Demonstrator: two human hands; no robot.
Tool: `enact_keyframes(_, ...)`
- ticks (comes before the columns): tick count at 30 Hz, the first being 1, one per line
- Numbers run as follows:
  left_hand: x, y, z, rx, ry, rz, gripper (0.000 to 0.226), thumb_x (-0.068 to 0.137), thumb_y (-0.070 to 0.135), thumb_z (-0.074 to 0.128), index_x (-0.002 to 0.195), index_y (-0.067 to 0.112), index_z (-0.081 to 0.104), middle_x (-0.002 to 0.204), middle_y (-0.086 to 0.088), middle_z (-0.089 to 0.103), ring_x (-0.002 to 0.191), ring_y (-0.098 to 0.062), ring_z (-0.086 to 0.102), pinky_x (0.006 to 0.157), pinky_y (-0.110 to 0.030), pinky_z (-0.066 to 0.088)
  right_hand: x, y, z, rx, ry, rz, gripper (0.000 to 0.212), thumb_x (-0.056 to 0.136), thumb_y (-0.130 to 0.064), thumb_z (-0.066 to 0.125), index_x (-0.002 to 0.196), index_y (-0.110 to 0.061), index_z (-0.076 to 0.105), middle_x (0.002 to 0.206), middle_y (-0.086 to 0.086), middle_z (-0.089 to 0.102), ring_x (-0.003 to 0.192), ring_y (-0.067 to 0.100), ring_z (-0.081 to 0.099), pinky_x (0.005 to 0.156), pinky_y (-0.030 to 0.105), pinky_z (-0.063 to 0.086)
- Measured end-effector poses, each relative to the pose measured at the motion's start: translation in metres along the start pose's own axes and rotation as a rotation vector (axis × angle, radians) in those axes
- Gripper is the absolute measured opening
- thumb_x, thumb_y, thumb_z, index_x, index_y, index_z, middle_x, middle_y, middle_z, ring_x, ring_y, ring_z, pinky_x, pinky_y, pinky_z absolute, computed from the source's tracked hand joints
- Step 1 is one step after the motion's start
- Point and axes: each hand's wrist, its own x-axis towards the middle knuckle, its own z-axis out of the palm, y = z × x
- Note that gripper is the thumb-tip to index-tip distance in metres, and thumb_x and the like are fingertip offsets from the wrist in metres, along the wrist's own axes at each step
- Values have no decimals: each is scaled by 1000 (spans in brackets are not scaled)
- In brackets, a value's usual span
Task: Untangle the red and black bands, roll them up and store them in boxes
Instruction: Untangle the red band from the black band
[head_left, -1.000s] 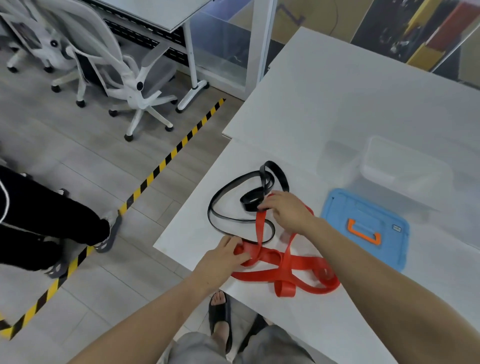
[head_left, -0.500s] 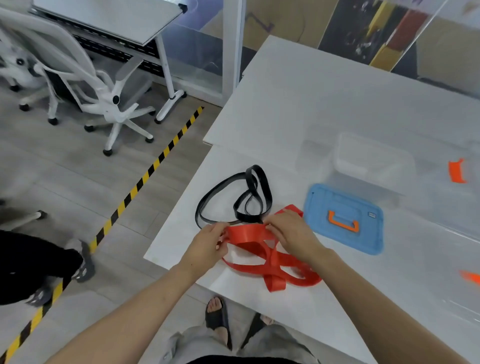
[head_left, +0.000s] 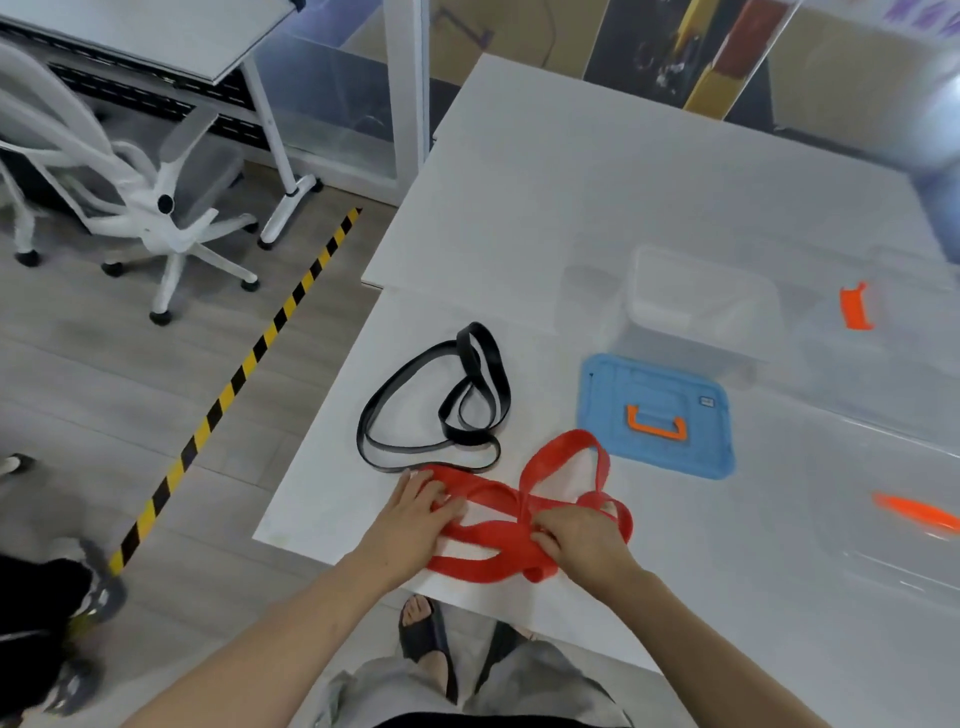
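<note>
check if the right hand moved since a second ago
Yes, back toward the near edge of the table: the right hand was level with the blue lid and now grips the red band well short of it.

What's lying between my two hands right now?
In the head view, crossed strands of the red band stretch between the left hand and right hand.
</note>
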Motion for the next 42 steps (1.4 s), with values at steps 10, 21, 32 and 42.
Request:
enact_keyframes(10, 10, 9, 1, 62, -378, -120, 143, 62, 91, 64, 159, 35, -26, 155, -16, -49, 145, -43, -46, 113, -83, -11, 40, 1, -16, -229, -184, -28, 90, 80, -70, 70, 157, -37, 39, 177, 13, 2, 163, 38, -9, 128, 64, -5)
enact_keyframes(21, -6, -5, 6, 14, -118, -172, 107, 47, 64, 87, 138, 21, 49, 130, -16, 58, 105, -36, 60, 72, -46, 54, 44, -2, -7, -422, -449, -101, 153, 59, -84, 78, 167, -16, -6, 172, 21, 19, 159, 40, 18, 127, 63, 8)
enact_keyframes(32, -11, 13, -4, -212, -188, -356, 60, 84, 48, 66, 137, 23, 51, 131, 1, 55, 121, -26, 50, 91, -39, 49, 14, -21, 13, -251, -319, -8, 123, 80, -46, 86, 166, -12, 4, 142, 20, 53, 116, 36, 63, 99, 48, 54)
enact_keyframes(42, 29, 80, -8, -494, -169, -309, 54, 89, 30, 66, 141, 28, 54, 116, -4, 59, 102, -23, 52, 90, -33, 44, -44, 49, -14, 77, -291, 177, 84, 82, -32, 77, 150, -31, 28, 121, 6, 70, 103, 29, 69, 92, 43, 57)
